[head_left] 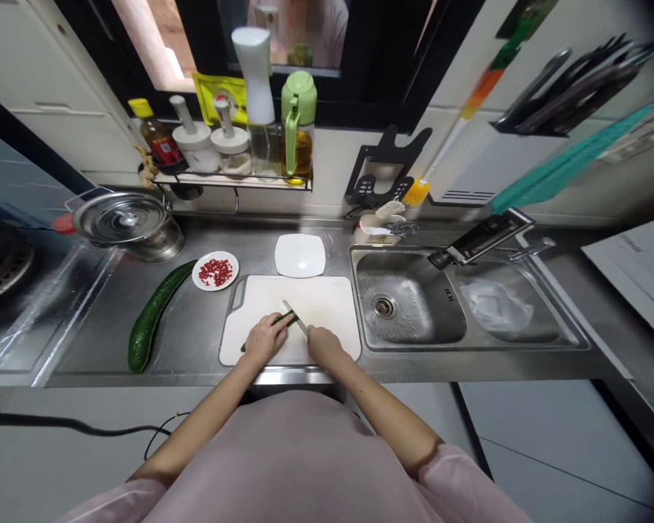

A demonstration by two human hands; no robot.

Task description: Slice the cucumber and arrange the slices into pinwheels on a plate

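Observation:
On a white cutting board [327, 294], my left hand [266, 339] is closed over a slim green pepper [290, 318], whose two ends show past the fingers. My right hand [324, 346] grips a small knife [295, 315] by its handle, which the fingers hide. The blade slants up and left across the pepper's right end, close to my left fingertips. Just behind the board lies a white, squarish dish [300, 256]. A round white plate [216, 282] with chopped red pieces [216, 272] stands at the board's back left. Farther left rests a long dark green gourd [153, 319].
Right of the board is a steel double sink [414, 298] with a faucet [485, 236] and a plastic bag [495, 305]. A lidded steel pot [136, 232] stands at the back left. Bottles and jars fill a wall shelf [240, 181]; a knife holder [528, 145] hangs at right.

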